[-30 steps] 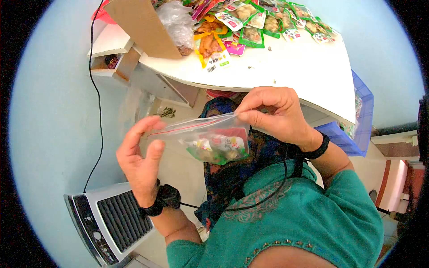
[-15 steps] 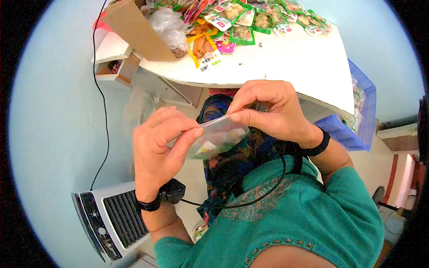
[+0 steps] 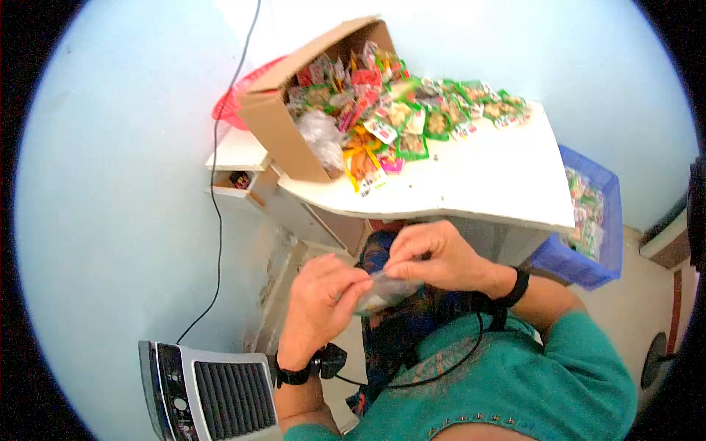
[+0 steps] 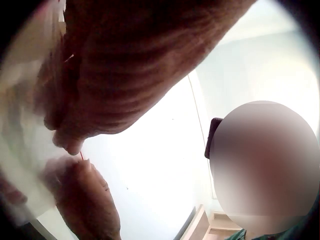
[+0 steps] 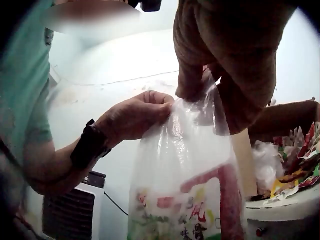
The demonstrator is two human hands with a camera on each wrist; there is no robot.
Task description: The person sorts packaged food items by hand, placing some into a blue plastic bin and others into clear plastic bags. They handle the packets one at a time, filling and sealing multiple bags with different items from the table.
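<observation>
A clear zip bag [image 3: 393,295] hangs between both hands, below the table's front edge in the head view. My left hand [image 3: 320,305] pinches its top edge, thumb against fingers. Close beside it, my right hand [image 3: 448,259] pinches the same edge farther right. Printed snack packets [image 5: 200,212] with red, white and green show through the plastic in the right wrist view, low in the bag. A bit of red zip line appears between the fingertips in the left wrist view.
On the white table [image 3: 493,187], a tipped cardboard box [image 3: 283,132] spills many snack packets [image 3: 437,121]. A blue crate [image 3: 610,253] with bagged packets stands at the right. An air cooler [image 3: 235,393] is at lower left, and a black cable [image 3: 218,220] runs down the wall.
My left hand came in from the left, took the bag's top edge and closed up toward my right hand. The head view has tilted up, so more of the box and table shows.
</observation>
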